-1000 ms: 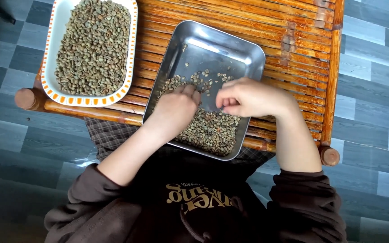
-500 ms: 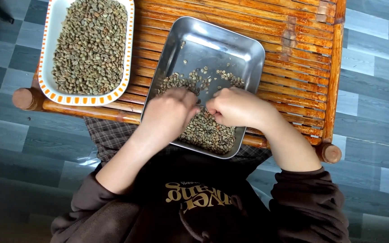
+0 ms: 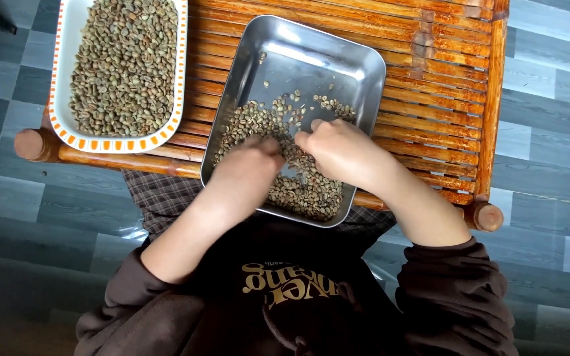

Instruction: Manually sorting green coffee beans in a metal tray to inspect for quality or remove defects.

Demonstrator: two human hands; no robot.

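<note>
Both hands' (image 3: 249, 171) grip pinched among beans (image 3: 305, 191) in metal tray (image 3: 311, 56).

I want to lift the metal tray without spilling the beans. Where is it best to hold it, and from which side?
Probably grip the steel tray by its rolled rim on the two long sides, coming from left and right. The near end overhangs the slatted wooden table and carries most of the beans, so hold toward that end and keep it level. The left hand and right hand are in the beans.
</note>
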